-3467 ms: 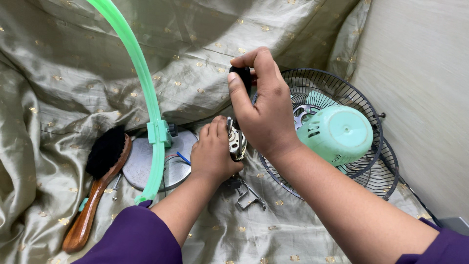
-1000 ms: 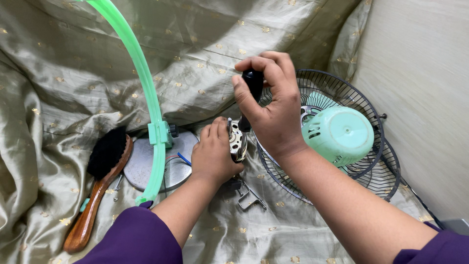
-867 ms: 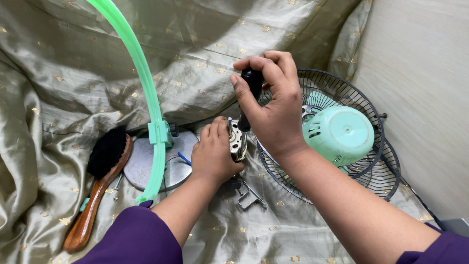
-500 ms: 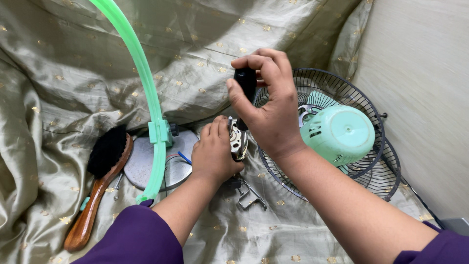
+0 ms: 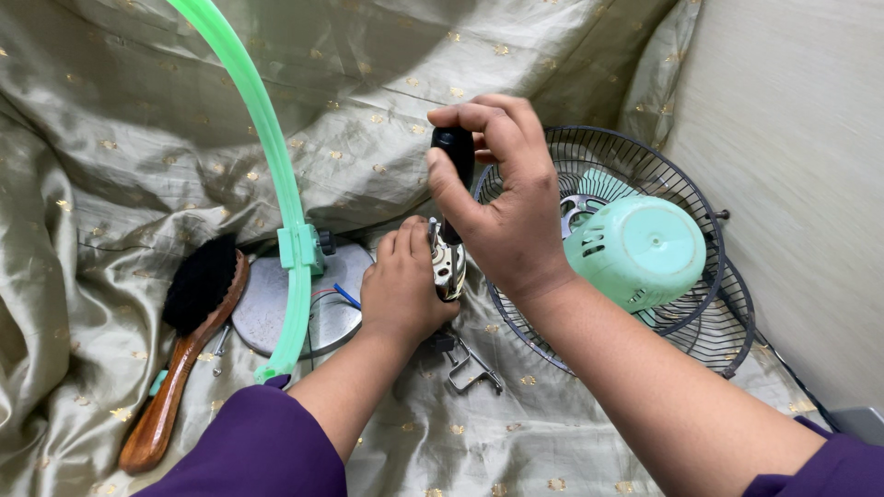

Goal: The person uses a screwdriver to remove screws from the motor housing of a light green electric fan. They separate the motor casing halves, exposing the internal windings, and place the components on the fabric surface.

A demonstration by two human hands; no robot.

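My right hand (image 5: 511,225) is closed around the black plastic handle of a screwdriver (image 5: 454,152), thumb and fingers pinching it near the top, shaft pointing down; the tip is hidden behind my fingers, so I can't tell what it seats in. My left hand (image 5: 401,290) is clamped around a small metal motor core with a silver laminated face (image 5: 447,267), held upright on the cloth between the two hands, directly under the screwdriver. Everything sits on an olive-green satin cloth with small gold dots (image 5: 138,138). Just right of my right wrist: a mint-green plastic motor housing (image 5: 635,250) lying on a black wire fan grille (image 5: 686,198), a second grille partly under it. Left of my left hand: a grey round metal base plate (image 5: 262,308) with red and blue wires, and a bright green plastic hoop (image 5: 262,120) arcing up out of view, its clip sitting on the plate. Further left, a wooden-handled brush with black bristles (image 5: 189,327). A small bent metal bracket (image 5: 470,361) lies just below my left wrist. Beige wall (image 5: 801,138) close on the right, tight to the grilles.
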